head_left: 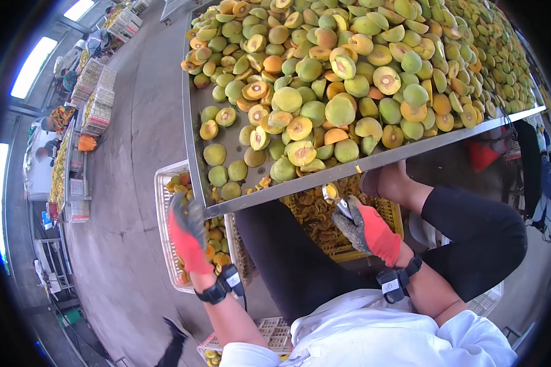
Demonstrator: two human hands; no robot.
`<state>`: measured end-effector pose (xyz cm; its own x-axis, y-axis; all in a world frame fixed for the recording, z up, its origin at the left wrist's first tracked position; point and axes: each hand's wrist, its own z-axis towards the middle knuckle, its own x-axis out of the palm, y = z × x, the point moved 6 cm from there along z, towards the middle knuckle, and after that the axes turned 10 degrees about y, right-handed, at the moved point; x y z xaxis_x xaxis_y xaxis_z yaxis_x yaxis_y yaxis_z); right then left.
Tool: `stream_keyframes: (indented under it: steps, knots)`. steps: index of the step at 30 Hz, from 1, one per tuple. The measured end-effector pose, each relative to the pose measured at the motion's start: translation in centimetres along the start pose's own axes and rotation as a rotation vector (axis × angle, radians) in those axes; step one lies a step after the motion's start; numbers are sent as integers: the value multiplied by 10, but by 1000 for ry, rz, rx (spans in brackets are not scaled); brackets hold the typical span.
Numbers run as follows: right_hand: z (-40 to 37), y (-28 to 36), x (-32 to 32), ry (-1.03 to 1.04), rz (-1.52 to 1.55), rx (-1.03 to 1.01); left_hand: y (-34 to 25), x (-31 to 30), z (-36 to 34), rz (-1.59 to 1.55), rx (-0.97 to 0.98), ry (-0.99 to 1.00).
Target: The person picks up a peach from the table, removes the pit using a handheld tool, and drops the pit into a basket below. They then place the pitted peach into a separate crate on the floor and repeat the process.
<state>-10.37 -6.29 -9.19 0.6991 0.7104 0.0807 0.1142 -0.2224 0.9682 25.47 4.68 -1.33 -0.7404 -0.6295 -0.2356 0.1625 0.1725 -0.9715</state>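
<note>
My right hand (373,231), in a red and grey glove, is closed around a short metal scoop-like tool (344,209). A piece of orange fruit flesh (330,192) shows at the tool's tip, just below the table's front edge. My left hand (188,229), gloved the same way and smeared by motion, is over the white crate (160,202) beside the table corner; its fingers are blurred. Halved stone fruit (340,110), green outside with orange flesh, lie heaped on the metal table (324,180). More fruit pieces (216,235) fill the crate below my left hand.
A yellow crate (398,223) with peelings and scraps (318,220) stands under the table edge between my legs. Behind my left arm is another pale crate (272,333). Stacked crates (98,104) and people at another fruit table (58,174) are at the far left.
</note>
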Motion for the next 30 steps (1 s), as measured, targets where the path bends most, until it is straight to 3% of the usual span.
stream_keyframes:
  steps: [1, 3, 4, 7, 9, 11, 12, 13, 15, 16, 17, 18, 19, 20, 21, 23, 24, 25, 27, 28, 29, 30]
  knots:
    - [-2, 15, 0, -45, -241, -244, -3, 21, 12, 191, -40, 130]
    - [-1, 1, -9, -18, -419, -138, -25, 66, 31, 708, 299, 243]
    - [-3, -2, -14, 7, -589, -25, -19, 79, 43, 826, 284, 270]
    - [-10, 29, -5, -21, -400, -107, 10, 107, 64, 1023, 235, 342]
    - [-12, 21, -13, -24, -359, -55, 20, 114, 82, 1271, 1, 370]
    - [-11, 8, -14, 4, -235, 32, 25, 109, 83, 1265, 56, 383]
    - [-13, 34, -10, -75, -406, -116, 25, 105, 83, 1242, 134, 356]
    - [-12, 39, -9, -79, -410, -109, 21, 104, 78, 1217, 204, 330]
    - [-6, 35, -3, 19, -98, -30, 12, 94, 69, 981, 298, 288]
    - [-3, 5, 0, -99, 606, 105, 1, 93, 65, 757, 245, 289]
    - [-4, -4, -1, -112, 610, 104, -9, 92, 60, 535, 190, 287]
    - [-2, -2, -4, -95, 398, 24, -27, 95, 51, 533, 193, 294]
    - [0, 3, -4, -70, 185, -51, -33, 92, 39, 154, 14, 273]
    - [-2, 1, 9, -145, 825, 246, -29, 93, 27, -223, -164, 240]
    - [-4, -1, 6, -140, 827, 249, -21, 95, 20, -220, -166, 235]
    - [-5, 18, -5, 40, -156, -8, -25, 102, 12, -190, 193, 307]
    - [-5, 19, -3, 33, -177, 69, -54, 114, -4, 331, 517, 287]
    - [-1, 18, 3, 47, -170, 67, -57, 119, -15, 208, 535, 290]
    - [-1, -1, 15, -86, 966, 194, -11, 135, -19, -919, -283, 336]
    - [0, 26, 9, -25, 75, -109, -11, 145, -25, -1018, -345, 503]
    - [-4, 29, 10, -27, 73, -108, -13, 156, -34, -1115, -409, 676]
    - [-9, 55, 17, -3, -89, -163, -25, 154, -44, -632, -177, 376]
